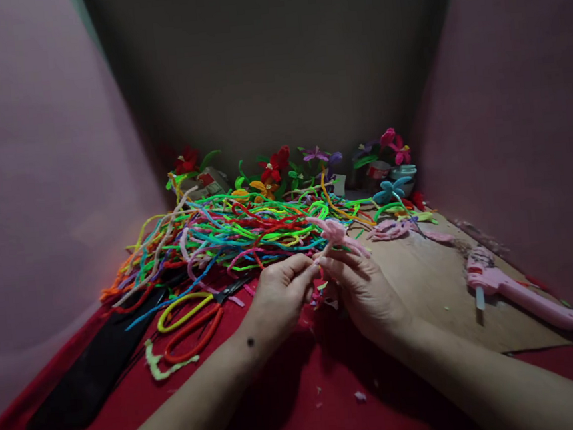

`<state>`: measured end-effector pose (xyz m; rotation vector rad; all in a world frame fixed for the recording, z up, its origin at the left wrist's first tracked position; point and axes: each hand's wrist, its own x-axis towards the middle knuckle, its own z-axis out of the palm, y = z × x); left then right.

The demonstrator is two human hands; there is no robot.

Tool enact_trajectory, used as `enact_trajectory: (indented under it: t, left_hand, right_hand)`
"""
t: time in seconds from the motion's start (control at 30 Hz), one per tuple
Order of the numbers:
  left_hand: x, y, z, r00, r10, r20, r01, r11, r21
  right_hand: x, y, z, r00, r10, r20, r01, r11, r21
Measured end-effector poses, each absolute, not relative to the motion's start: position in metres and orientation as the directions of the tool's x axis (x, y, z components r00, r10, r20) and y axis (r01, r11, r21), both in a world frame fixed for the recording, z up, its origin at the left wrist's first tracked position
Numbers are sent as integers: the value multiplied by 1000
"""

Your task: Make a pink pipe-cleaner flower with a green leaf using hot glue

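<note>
Left hand point(278, 296) and right hand point(366, 295) both pinch the pink pipe cleaner point(336, 234), held up just in front of the colourful pile point(227, 230). It looks feather-light, fuzzy and easily bent, so it's best gripped low on the stem, not the loops.

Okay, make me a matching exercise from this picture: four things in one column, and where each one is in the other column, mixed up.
Things:
1. glue gun
2. scissors
3. pink piece
4. red flower

Places:
A. pinched between left hand and right hand
B. at the back, behind the pile
C. on the board, at the right
D. on the red cloth, left of the left hand

Pairs: 1-C, 2-D, 3-A, 4-B
</note>
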<state>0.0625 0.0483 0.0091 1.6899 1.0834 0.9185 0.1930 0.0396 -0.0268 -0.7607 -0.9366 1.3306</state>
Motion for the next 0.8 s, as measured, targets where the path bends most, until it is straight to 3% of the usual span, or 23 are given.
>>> enact_trajectory:
  t: [0.1,0.27,0.5,0.57,0.63,0.67,0.73,0.8]
  left_hand:
    - [60,51,13,450,889,-82,42,71,997]
    - [53,55,10,621,764,-173,-166,344,924]
    - [52,54,11,720,665,-197,-189,462,867]
    - [55,50,13,665,720,-196,-106,351,930]
    - [59,46,12,530,844,-77,81,40,996]
    - [60,44,10,457,888,51,215,-166,962]
    - [63,42,3,378,858,347,487,-504,714]
    - [63,42,-5,412,757,508,657,-632,411]
  right_hand:
    - [194,41,-27,-37,991,127,-457,97,-884]
    - [193,42,-25,-35,982,183,-519,139,-843]
    - [194,42,-23,-183,963,196,-521,74,-850]
    - [194,43,-23,-145,969,198,-536,91,-839]
    - [194,44,-23,-100,976,193,-546,108,-831]
    - [194,44,-24,-83,979,187,-547,112,-830]
    - [194,45,-25,-66,982,178,-552,113,-826]
    - [194,45,-26,-61,984,167,-556,106,-824]
